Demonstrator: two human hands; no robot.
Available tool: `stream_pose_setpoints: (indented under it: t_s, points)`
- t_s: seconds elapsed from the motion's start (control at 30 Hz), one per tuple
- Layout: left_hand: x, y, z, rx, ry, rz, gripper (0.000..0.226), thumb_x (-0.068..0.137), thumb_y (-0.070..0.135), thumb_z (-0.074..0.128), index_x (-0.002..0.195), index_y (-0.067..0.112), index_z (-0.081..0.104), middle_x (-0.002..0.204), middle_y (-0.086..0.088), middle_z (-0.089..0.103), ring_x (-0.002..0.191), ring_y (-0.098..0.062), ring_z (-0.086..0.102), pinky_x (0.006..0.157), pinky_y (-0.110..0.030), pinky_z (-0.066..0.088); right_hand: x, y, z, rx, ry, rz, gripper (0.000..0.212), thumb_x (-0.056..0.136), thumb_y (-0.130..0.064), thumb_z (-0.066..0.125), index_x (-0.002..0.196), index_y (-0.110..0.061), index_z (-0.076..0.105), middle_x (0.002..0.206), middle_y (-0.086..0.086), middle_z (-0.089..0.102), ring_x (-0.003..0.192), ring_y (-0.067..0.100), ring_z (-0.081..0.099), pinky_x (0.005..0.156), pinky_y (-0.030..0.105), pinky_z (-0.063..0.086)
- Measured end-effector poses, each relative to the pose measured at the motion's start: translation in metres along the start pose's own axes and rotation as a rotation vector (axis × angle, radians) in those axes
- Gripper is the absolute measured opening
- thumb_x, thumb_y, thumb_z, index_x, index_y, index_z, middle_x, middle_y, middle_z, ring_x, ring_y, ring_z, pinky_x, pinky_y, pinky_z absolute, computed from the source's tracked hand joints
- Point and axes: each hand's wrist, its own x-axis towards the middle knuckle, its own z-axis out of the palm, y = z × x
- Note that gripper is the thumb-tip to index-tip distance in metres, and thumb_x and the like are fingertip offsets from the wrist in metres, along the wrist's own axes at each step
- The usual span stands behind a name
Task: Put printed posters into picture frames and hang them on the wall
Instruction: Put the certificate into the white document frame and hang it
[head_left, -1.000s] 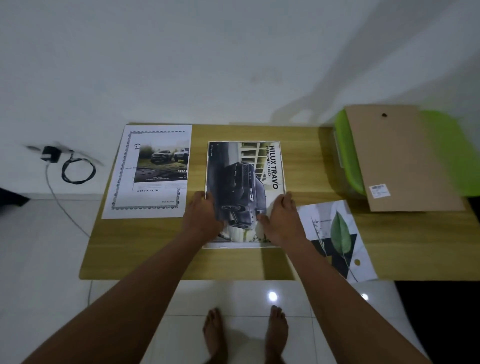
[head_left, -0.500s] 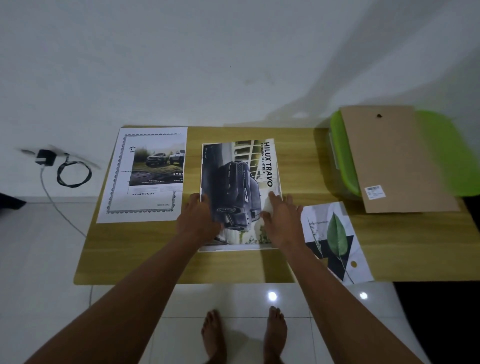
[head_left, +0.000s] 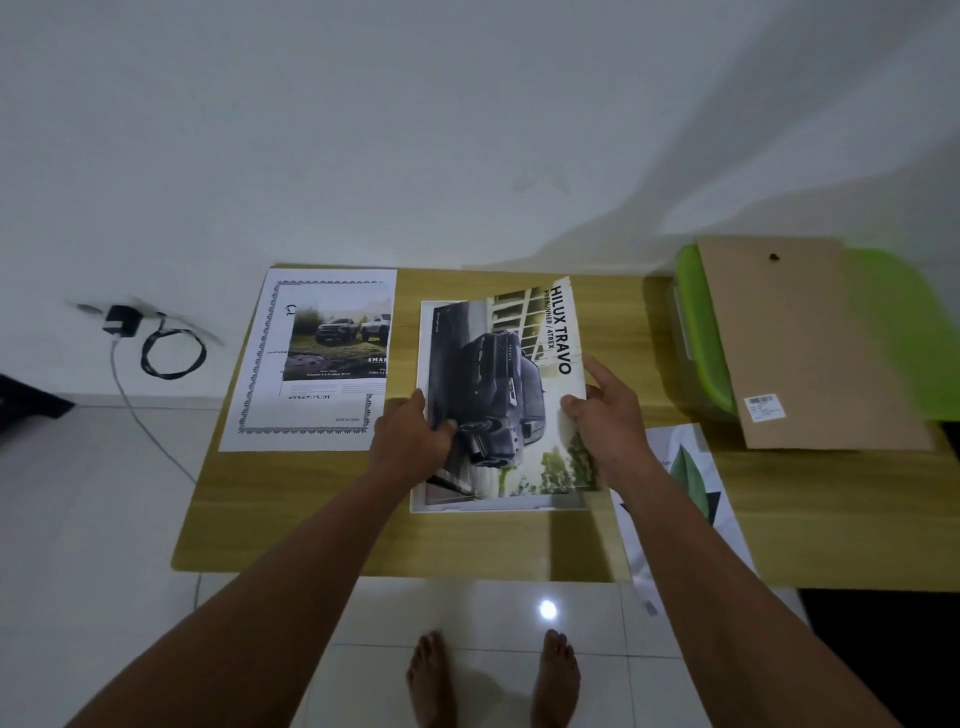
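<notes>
Hilux Travo poster held by both hands at table centre, over a white-edged frame or sheet.

The Hilux Travo poster (head_left: 498, 374) lies directly ahead of the person, with its long axis running away from them and its title along the right edge. The left hand (head_left: 415, 441) grips the left long edge and the right hand (head_left: 608, 421) pinches the right one, both on the near half. The right side appears to be lifted, and the white border (head_left: 467, 508) shows beneath it. Judgement: the poster needs squaring to that border. The green-lidded box (head_left: 693, 322) at far right carries a brown backing board (head_left: 810, 343) on its lid, and its contents are hidden. A bordered truck print (head_left: 311, 364) lies on the left of the wooden table (head_left: 311, 514), with a leaf print (head_left: 688, 467) on the right.
</notes>
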Motion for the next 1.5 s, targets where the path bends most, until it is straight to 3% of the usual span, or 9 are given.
stream_pose_setpoints:
  t_s: [0.3,0.43,0.67,0.87,0.97,1.13,1.27,1.37,1.5]
  points:
    - [0.004,0.022,-0.027,-0.341,0.052,-0.093,0.043,0.089,0.028,0.066,0.128,0.014,0.058,0.118,-0.007,0.068,0.108,-0.027,0.063,0.098,-0.039,0.048,-0.004,-0.010,-0.011,0.174,-0.053,0.027,0.065,0.091,0.010,0.054,0.143,-0.028,0.047,0.108,-0.002,0.075,0.092,0.024,0.059,0.097,0.053,0.047]
    - [0.010,0.021,-0.043,-0.530,0.036,-0.112,0.044,0.083,0.016,0.073,0.124,0.014,0.057,0.103,-0.006,0.072,0.095,-0.025,0.068,0.085,-0.045,0.056,-0.012,-0.018,-0.014,0.111,-0.043,-0.010,0.065,0.092,0.010,0.053,0.144,-0.027,0.046,0.111,-0.002,0.073,0.097,0.016,0.070,0.090,0.038,0.055]
    - [-0.004,0.031,-0.065,-0.506,-0.045,0.065,0.068,0.086,0.003,0.068,0.145,0.021,0.040,0.090,-0.003,0.071,0.078,-0.013,0.070,0.062,-0.025,0.055,-0.027,-0.031,-0.020,-0.143,-0.054,-0.117,0.057,0.090,0.005,0.053,0.130,-0.035,0.053,0.106,-0.009,0.071,0.085,0.003,0.067,0.065,0.016,0.053]
    - [-0.017,0.044,-0.077,-0.487,-0.062,0.127,0.060,0.085,0.006,0.068,0.139,0.021,0.046,0.096,-0.006,0.072,0.080,-0.014,0.069,0.067,-0.031,0.057,-0.036,-0.033,-0.033,-0.205,0.041,-0.111,0.046,0.089,-0.005,0.064,0.131,-0.022,0.053,0.094,0.006,0.072,0.084,0.029,0.069,0.077,0.050,0.058]
    - [-0.026,0.050,-0.084,-0.543,-0.043,0.158,0.057,0.086,0.002,0.066,0.137,0.020,0.047,0.095,-0.005,0.071,0.081,-0.015,0.069,0.061,-0.027,0.057,-0.043,-0.037,-0.034,-0.289,0.067,-0.154,0.052,0.087,-0.010,0.067,0.135,-0.023,0.050,0.105,0.004,0.069,0.088,0.022,0.067,0.081,0.048,0.057]
    - [-0.039,0.067,-0.103,-0.579,0.000,0.211,0.053,0.087,0.003,0.064,0.132,0.027,0.050,0.101,-0.007,0.069,0.086,-0.022,0.070,0.067,-0.045,0.061,-0.074,-0.059,-0.005,-0.579,0.055,-0.300,0.055,0.096,-0.041,0.058,0.146,-0.020,0.044,0.146,0.004,0.049,0.131,0.023,0.048,0.104,0.032,0.040]
    - [-0.048,0.087,-0.116,-0.570,0.004,0.268,0.050,0.086,0.008,0.067,0.127,0.031,0.052,0.098,-0.007,0.069,0.086,-0.026,0.070,0.066,-0.049,0.061,-0.127,-0.089,0.025,-0.470,-0.184,-0.367,0.063,0.085,-0.057,0.065,0.140,-0.036,0.043,0.122,-0.016,0.056,0.105,0.006,0.053,0.085,0.025,0.043]
    - [-0.054,0.101,-0.122,-0.571,-0.001,0.292,0.048,0.086,0.008,0.067,0.127,0.028,0.053,0.096,-0.009,0.068,0.086,-0.025,0.069,0.060,-0.041,0.062,-0.146,-0.086,0.038,-0.652,-0.286,-0.493,0.088,0.075,-0.064,0.070,0.146,-0.044,0.023,0.138,-0.022,0.049,0.118,0.007,0.054,0.095,0.033,0.050]
    - [-0.069,0.119,-0.124,-0.561,0.001,0.344,0.046,0.089,0.009,0.066,0.129,0.023,0.051,0.092,-0.008,0.069,0.082,-0.018,0.069,0.051,-0.022,0.056,-0.148,-0.071,0.036,-0.908,-0.060,-0.667,0.081,0.091,-0.018,0.056,0.154,-0.038,0.010,0.118,0.004,0.064,0.093,0.023,0.062,0.070,0.034,0.052]
